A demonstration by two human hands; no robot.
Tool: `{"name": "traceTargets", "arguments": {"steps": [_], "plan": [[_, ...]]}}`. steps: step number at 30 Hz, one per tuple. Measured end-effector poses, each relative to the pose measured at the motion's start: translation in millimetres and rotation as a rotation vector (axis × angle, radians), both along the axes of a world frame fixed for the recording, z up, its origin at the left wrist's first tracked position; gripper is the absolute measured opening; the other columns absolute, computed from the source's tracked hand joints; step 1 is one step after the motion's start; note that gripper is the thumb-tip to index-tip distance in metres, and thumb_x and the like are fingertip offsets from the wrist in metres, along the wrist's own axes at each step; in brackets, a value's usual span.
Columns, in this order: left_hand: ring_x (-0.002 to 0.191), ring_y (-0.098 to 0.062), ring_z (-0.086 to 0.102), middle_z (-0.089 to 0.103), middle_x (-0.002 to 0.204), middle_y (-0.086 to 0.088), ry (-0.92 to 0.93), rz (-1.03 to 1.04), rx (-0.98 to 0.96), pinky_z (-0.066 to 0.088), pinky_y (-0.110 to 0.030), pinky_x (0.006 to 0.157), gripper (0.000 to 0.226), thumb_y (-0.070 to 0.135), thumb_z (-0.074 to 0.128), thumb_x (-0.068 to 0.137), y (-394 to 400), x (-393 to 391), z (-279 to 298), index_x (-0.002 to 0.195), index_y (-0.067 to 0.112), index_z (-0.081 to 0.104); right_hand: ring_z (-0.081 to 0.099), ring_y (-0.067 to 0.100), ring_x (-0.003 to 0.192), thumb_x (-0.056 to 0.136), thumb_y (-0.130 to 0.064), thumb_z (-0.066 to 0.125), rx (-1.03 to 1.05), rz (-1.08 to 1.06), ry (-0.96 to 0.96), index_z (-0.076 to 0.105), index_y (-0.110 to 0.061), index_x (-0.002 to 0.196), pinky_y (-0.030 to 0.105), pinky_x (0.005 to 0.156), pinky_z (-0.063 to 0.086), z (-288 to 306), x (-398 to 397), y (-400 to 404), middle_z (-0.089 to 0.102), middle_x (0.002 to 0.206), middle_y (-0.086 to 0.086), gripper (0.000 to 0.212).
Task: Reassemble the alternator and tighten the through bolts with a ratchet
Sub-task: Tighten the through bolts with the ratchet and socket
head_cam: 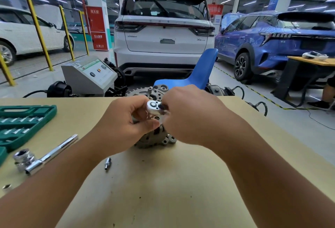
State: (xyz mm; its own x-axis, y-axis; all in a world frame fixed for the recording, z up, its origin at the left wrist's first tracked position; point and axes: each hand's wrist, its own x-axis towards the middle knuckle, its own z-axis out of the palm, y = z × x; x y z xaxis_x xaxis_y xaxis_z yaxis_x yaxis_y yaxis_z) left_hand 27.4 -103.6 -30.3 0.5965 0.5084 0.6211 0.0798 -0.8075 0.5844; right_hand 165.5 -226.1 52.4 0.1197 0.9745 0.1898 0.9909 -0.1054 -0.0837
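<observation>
The grey alternator point(154, 139) stands on the tan table point(163, 182), mostly hidden behind both hands. A chrome ratchet head point(154, 108) sits over its top. My left hand point(125, 124) grips the alternator body just below the ratchet head, fingers curled round it. My right hand point(188, 117) holds the ratchet from the right, its fingers pinching at the head; the handle is hidden under the hand. The through bolts cannot be seen.
A green socket case point(21, 124) lies at the table's left edge. Near it lie a chrome extension bar with socket point(45, 157), a small socket point(107, 163) and another socket point(6, 187). A blue chair point(197, 75), a toothed gear point(136, 92) and parked cars stand beyond the table.
</observation>
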Motion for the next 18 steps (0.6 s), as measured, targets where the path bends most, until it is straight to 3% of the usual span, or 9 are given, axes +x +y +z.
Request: {"name": "traceTargets", "arguments": {"steps": [3, 5, 7, 10, 13, 18], "plan": [[0.060, -0.010, 0.058, 0.067, 0.068, 0.008, -0.066, 0.007, 0.017, 0.047, -0.024, 0.056, 0.014, 0.045, 0.068, 0.074, -4, 1, -1, 0.081, 0.033, 0.069, 0.051, 0.013, 0.055, 0.096, -0.018, 0.058, -0.082, 0.085, 0.075, 0.041, -0.019, 0.075, 0.026, 0.041, 0.037, -3, -7, 4, 0.052, 0.076, 0.000, 0.027], [0.063, -0.013, 0.066, 0.072, 0.074, 0.006, -0.066, -0.016, 0.001, 0.054, -0.030, 0.059, 0.020, 0.046, 0.078, 0.082, -2, -2, 0, 0.088, 0.027, 0.075, 0.062, 0.019, 0.053, 0.099, -0.015, 0.057, -0.136, 0.112, 0.223, 0.050, -0.013, 0.089, 0.026, 0.042, 0.054, 0, -4, 7, 0.060, 0.081, 0.007, 0.013], [0.065, -0.024, 0.069, 0.075, 0.078, -0.002, -0.076, -0.036, -0.036, 0.057, -0.040, 0.062, 0.026, 0.045, 0.077, 0.085, 1, -6, 0, 0.094, 0.020, 0.077, 0.063, 0.023, 0.055, 0.099, -0.017, 0.061, -0.147, 0.106, 0.348, 0.057, -0.012, 0.103, 0.033, 0.047, 0.061, 5, 6, 6, 0.064, 0.086, 0.011, 0.007], [0.071, -0.023, 0.073, 0.077, 0.082, -0.005, -0.099, -0.029, -0.088, 0.061, -0.038, 0.069, 0.020, 0.041, 0.070, 0.087, 6, -10, 5, 0.097, 0.024, 0.076, 0.053, 0.020, 0.048, 0.098, -0.033, 0.065, -0.003, 0.106, 0.535, 0.064, -0.014, 0.100, 0.030, 0.042, 0.051, 9, 21, 5, 0.063, 0.074, 0.009, 0.019], [0.078, -0.019, 0.077, 0.079, 0.089, -0.004, -0.107, -0.043, -0.124, 0.063, -0.029, 0.077, 0.019, 0.027, 0.078, 0.088, 8, -13, 7, 0.105, 0.021, 0.076, 0.049, 0.023, 0.040, 0.102, -0.050, 0.055, 0.118, 0.093, 0.639, 0.066, -0.015, 0.095, 0.033, 0.044, 0.048, 9, 26, 8, 0.061, 0.067, 0.010, 0.037], [0.077, -0.005, 0.073, 0.078, 0.086, 0.006, -0.041, 0.022, 0.009, 0.051, -0.009, 0.071, 0.016, 0.027, 0.075, 0.086, 3, -11, 7, 0.099, 0.018, 0.078, 0.046, 0.025, 0.037, 0.106, -0.045, 0.048, 0.074, 0.108, 0.646, 0.060, -0.013, 0.085, 0.037, 0.046, 0.047, 4, 26, 13, 0.061, 0.059, 0.007, 0.040]]}}
